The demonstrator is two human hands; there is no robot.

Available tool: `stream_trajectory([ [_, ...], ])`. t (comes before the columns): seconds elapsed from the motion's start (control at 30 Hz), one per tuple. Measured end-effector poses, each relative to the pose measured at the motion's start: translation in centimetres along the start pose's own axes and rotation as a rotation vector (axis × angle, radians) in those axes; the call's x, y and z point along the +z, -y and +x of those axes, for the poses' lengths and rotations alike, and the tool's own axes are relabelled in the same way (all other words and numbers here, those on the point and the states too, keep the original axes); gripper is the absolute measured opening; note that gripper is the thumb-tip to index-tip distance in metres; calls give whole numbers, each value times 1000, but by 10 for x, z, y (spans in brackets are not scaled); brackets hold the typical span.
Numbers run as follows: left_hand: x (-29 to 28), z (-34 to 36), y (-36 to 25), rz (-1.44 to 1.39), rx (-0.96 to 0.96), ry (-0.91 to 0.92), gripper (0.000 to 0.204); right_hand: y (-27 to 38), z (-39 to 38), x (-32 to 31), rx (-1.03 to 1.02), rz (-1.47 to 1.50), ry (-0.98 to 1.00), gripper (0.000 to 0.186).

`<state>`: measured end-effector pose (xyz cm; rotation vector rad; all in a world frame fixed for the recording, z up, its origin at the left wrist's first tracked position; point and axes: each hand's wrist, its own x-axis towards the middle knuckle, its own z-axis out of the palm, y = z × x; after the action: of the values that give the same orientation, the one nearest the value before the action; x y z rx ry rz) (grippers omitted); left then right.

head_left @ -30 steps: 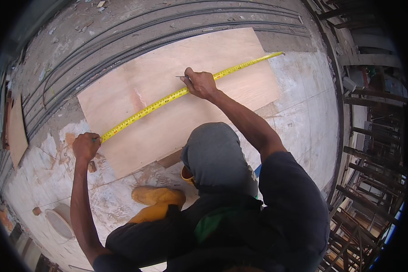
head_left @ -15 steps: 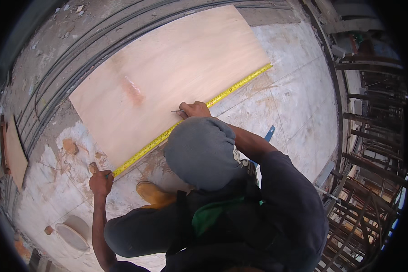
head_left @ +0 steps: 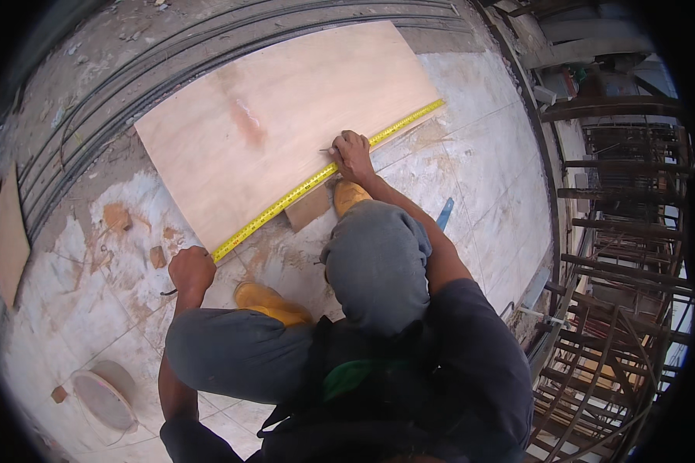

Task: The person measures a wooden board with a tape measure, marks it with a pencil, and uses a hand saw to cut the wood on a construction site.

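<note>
A pale plywood sheet [head_left: 286, 108] lies on the tiled floor before me. Along its near edge runs the yellow tape measure [head_left: 286, 202], its blade stretched from the near left corner to the far right one. My left hand [head_left: 191, 272] is closed at the tape's left end, beside the corner; a dark curved strip sticks out below the fist. My right hand [head_left: 352, 158] rests on the blade and the sheet's edge, right of the middle. Its fingers pinch a thin dark stick, too small to name for certain, pointing left over the wood.
Long steel bars [head_left: 170, 65] lie beyond the sheet. A brown block [head_left: 307, 210] sits under its near edge, beside my yellow boots [head_left: 266, 302]. A blue flat tool [head_left: 445, 214] lies right; a tilted whitish bucket [head_left: 104, 399] stands lower left. Timber framework [head_left: 625, 262] fills the right side.
The view has shifted. My left fist has turned, and the dark strip now shows beneath it. My raised knee has moved back, uncovering the second boot and the brown block. My right hand still pinches the stick.
</note>
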<state>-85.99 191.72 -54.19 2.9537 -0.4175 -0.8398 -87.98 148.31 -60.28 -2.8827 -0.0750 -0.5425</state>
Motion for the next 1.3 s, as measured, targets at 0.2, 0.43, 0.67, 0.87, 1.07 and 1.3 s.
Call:
stream_trajectory([
  [0.2,-3,-3,-1,0,10,-7,22,-1,-7,18,166,61,-17,15],
  [0.43,2,9,5,15,53,-21,19,0,-13,22,182,103,-71,14],
  [0.67,-1,10,6,20,-12,55,20,-7,-16,25,141,159,-81,14],
  [0.87,4,21,13,-16,-35,124,24,-6,-3,21,103,263,-95,12],
  [1.07,16,28,22,1,-19,106,23,62,35,23,22,580,224,9],
  [1.3,18,33,39,-26,-63,105,22,187,52,64,-457,709,572,10],
])
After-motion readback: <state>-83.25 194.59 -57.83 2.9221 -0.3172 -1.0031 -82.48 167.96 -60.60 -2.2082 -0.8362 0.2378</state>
